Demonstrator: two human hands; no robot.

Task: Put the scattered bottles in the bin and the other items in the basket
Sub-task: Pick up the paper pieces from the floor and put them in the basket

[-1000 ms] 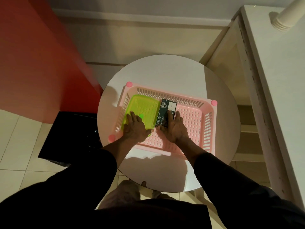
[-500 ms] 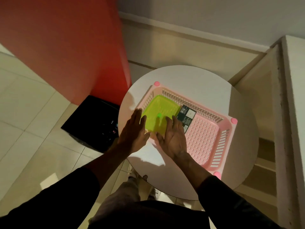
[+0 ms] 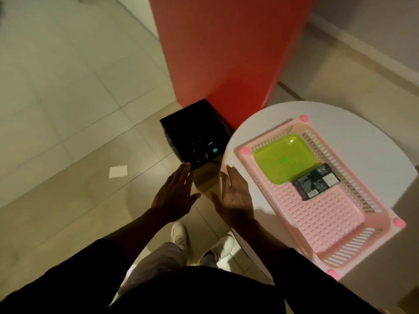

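Pink basket (image 3: pixel 340 252) holds tray (image 3: pixel 286 160) and box (image 3: pixel 316 181); left hand (image 3: pixel 174 196) and right hand (image 3: pixel 235 200) spread, empty; scan floor for strays.

We see a dim, warm-lit frame. The white table (image 3: pixel 340 123) at right is brightest; the sleeves along the bottom sink into black. Motion blur softens everything, and straight lines bow toward the frame's edges.
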